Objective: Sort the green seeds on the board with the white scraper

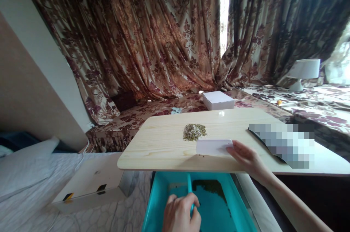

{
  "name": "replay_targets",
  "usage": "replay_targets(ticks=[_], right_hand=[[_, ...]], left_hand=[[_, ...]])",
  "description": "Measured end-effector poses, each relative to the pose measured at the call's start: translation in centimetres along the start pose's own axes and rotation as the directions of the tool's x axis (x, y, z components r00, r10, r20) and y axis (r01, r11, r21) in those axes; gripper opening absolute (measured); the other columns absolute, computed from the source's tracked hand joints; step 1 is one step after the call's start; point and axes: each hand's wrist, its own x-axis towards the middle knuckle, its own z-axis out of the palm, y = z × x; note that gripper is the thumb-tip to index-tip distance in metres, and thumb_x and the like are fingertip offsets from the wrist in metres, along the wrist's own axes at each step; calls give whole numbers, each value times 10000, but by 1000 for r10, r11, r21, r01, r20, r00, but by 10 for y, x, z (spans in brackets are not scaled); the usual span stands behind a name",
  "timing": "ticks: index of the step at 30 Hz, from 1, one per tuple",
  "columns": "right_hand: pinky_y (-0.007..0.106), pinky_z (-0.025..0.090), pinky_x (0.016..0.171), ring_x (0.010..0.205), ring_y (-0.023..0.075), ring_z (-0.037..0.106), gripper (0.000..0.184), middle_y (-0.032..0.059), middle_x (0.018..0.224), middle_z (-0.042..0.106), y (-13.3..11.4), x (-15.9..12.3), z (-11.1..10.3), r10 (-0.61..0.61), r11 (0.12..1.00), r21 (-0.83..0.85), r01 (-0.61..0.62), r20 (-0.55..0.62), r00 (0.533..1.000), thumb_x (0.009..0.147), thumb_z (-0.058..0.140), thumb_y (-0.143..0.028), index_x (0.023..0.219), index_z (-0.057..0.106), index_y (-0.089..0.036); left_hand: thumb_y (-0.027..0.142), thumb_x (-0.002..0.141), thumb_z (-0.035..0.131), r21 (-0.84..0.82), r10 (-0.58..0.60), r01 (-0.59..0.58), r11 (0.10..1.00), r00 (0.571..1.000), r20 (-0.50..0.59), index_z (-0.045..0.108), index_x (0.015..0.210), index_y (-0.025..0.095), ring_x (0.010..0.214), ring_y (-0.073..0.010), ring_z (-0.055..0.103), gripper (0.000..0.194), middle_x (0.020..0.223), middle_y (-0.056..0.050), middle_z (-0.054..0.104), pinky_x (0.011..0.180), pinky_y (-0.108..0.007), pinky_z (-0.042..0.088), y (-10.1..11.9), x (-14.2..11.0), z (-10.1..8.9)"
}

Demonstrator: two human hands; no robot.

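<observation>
My right hand point(246, 157) grips a flat white scraper point(212, 147) by its right end, low over the pale wooden tabletop point(158, 152). Just beyond the scraper's left part lies a heaped pile of mixed green and white grains point(194, 131). Below the table's near edge, my left hand point(182, 212) is closed over the divider of a teal two-part bin point(218, 208), with its fingers curled. Whatever those fingers hold, if anything, is hidden. Dark green grains point(209, 187) lie along the far and right side of the bin's right compartment. A few pale bits show in the left compartment.
A blurred-out bag point(281, 146) lies on the table's right side. A white box point(218, 100) stands behind the table, and a white lamp point(303, 70) is at the far right. Left of the bin, a large white carton point(93, 181) rests on the bed.
</observation>
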Motion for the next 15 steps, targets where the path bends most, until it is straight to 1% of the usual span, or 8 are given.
replay_targets(ticks=[5,9,12,13,15], right_hand=[[265,557,659,730,197,672,354,51,770,728,-16,-10,-3,18,1000,3,-19,38,999,751,665,-554,794,676,-203],[264,564,630,702,200,674,348,48,730,724,-17,-18,-8,50,999,15,-50,36,998,719,693,-556,760,693,-211],[279,577,610,684,218,683,359,55,711,733,-18,-22,-17,74,997,18,-74,39,997,680,723,-565,763,716,-216],[283,581,609,682,225,688,362,57,707,736,-18,-23,-20,77,997,16,-78,26,997,664,734,-567,754,720,-217],[293,590,624,691,240,699,370,63,709,743,-20,-21,-27,70,998,10,-69,-40,997,632,753,-578,733,722,-224]], left_hand=[[166,800,426,-18,12,-12,1000,1000,-1,688,933,285,898,-201,580,317,852,-2,685,849,-298,384,4,-3,-4],[169,809,416,-9,9,-9,1000,1000,1,688,937,283,888,-198,587,321,840,-9,684,863,-304,392,6,-4,-6],[175,803,415,3,13,-13,1000,1000,5,689,943,280,905,-209,587,325,847,-18,686,863,-316,398,7,-4,-6],[174,797,415,4,17,-17,1000,1000,8,690,943,277,904,-212,588,328,848,-21,688,869,-323,399,8,-4,-6],[167,777,420,-2,35,-35,999,999,18,693,931,272,892,-216,591,331,844,-25,692,894,-340,396,11,-3,-4]])
